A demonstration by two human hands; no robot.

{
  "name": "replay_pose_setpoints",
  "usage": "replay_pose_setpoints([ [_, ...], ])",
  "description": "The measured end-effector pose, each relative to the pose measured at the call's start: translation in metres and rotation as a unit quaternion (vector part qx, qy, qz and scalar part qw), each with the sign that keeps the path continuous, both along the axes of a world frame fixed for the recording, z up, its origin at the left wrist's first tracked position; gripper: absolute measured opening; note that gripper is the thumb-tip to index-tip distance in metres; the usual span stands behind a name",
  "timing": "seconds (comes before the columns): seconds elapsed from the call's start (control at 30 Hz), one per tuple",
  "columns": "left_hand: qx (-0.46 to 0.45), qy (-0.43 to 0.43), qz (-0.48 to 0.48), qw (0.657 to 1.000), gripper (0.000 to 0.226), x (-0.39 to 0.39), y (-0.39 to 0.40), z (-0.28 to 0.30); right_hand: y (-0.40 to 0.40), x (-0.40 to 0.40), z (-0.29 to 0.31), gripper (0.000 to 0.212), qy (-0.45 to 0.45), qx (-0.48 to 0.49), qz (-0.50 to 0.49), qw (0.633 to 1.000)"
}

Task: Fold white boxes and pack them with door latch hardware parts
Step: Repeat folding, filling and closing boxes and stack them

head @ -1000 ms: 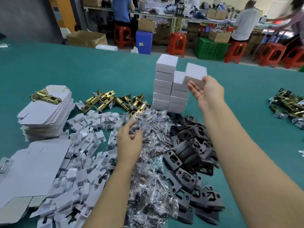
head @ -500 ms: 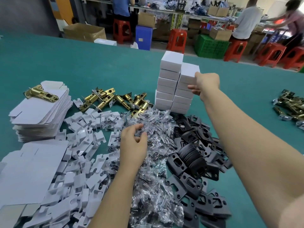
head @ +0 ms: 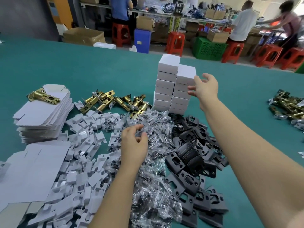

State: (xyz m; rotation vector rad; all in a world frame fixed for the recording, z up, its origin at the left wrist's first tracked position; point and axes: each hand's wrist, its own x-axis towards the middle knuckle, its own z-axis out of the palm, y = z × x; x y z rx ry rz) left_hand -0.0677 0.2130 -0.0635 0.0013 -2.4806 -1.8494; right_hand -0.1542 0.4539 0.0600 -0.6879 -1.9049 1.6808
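Observation:
Two stacks of folded white boxes (head: 166, 86) stand mid-table. My right hand (head: 205, 89) is beside the top box (head: 186, 74) of the right stack, fingers spread, fingertips at its side, holding nothing. My left hand (head: 134, 145) lies on the pile of clear screw bags (head: 153, 186), thumb and fingers curled, pinching a bag. Black strike plates (head: 194, 162) are heaped to the right of the bags. Brass latches (head: 115, 102) lie left of the stacks.
Flat box blanks (head: 42, 116) are stacked at the left with one brass latch (head: 43, 96) on top. White card inserts (head: 79, 162) spread in front of them. More latches (head: 289, 106) lie at the far right. People work beyond the green table (head: 82, 71).
My right hand carried a white box to the right stack, set it on top and let go, its fingers now spread. My left hand stayed on the screw bags.

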Motion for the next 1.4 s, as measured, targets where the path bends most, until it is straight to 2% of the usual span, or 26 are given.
replay_pose_setpoints([
  [0.07,-0.017,0.01,0.003,1.0,0.03,0.001,0.002,0.001,-0.01,0.027,-0.003,0.028,0.026,0.085,-0.028,0.996],
  [0.13,-0.051,0.02,0.004,0.998,0.031,0.002,0.005,0.001,-0.033,0.062,-0.015,0.011,0.039,0.112,0.02,0.993],
  [0.23,-0.118,0.04,0.005,0.992,0.033,0.007,0.01,-0.003,-0.083,0.13,-0.052,0.014,0.013,0.168,0.159,0.973],
  [0.3,-0.146,0.057,0.008,0.988,0.033,0.011,0.012,-0.005,-0.11,0.177,-0.086,0.013,-0.015,0.26,0.209,0.943],
  [0.4,-0.167,0.07,0.012,0.983,0.031,0.012,0.014,-0.005,-0.127,0.223,-0.131,0.018,-0.018,0.424,0.194,0.884],
  [0.47,-0.179,0.062,0.003,0.982,0.031,0.012,0.016,-0.004,-0.127,0.233,-0.142,0.019,0.002,0.48,0.174,0.86],
  [0.6,-0.207,0.061,0.001,0.976,0.027,0.014,0.021,0.0,-0.128,0.229,-0.143,0.01,-0.015,0.527,0.154,0.836],
  [0.7,-0.177,0.038,0.031,0.983,0.02,0.007,0.025,0.019,-0.129,0.228,-0.143,0.004,-0.034,0.532,0.16,0.831],
  [0.83,-0.016,-0.033,0.066,0.997,0.015,-0.008,0.023,0.055,-0.128,0.227,-0.144,0.018,-0.059,0.506,0.176,0.842],
  [0.87,-0.021,-0.046,0.05,0.997,0.018,-0.011,0.019,0.062,-0.127,0.226,-0.145,0.022,-0.065,0.501,0.182,0.844],
  [0.9,-0.076,-0.045,0.015,0.996,0.021,-0.012,0.012,0.068,-0.127,0.226,-0.145,0.025,-0.072,0.497,0.189,0.844],
  [0.93,-0.158,-0.038,-0.029,0.986,0.022,-0.013,0.003,0.072,-0.127,0.225,-0.145,0.028,-0.078,0.495,0.195,0.843],
  [1.0,-0.341,-0.027,-0.086,0.936,0.021,-0.014,-0.022,0.08,-0.125,0.225,-0.145,0.031,-0.086,0.488,0.2,0.845],
  [1.07,-0.481,-0.018,-0.082,0.873,0.024,-0.016,-0.057,0.084,-0.124,0.225,-0.144,0.033,-0.093,0.482,0.201,0.848],
  [1.13,-0.575,-0.036,-0.046,0.816,0.022,-0.013,-0.097,0.089,-0.125,0.225,-0.143,0.034,-0.1,0.483,0.201,0.846],
  [1.2,-0.638,-0.082,-0.015,0.765,0.014,-0.01,-0.134,0.091,-0.125,0.225,-0.141,0.035,-0.102,0.486,0.199,0.845],
  [1.27,-0.663,-0.137,0.001,0.736,0.012,-0.005,-0.164,0.09,-0.125,0.225,-0.139,0.036,-0.107,0.488,0.198,0.843],
  [1.37,-0.665,-0.192,-0.004,0.722,0.042,0.004,-0.188,0.085,-0.126,0.225,-0.137,0.036,-0.114,0.486,0.198,0.844],
  [1.4,-0.666,-0.196,-0.008,0.72,0.045,0.007,-0.192,0.082,-0.126,0.225,-0.134,0.036,-0.116,0.481,0.196,0.847],
])
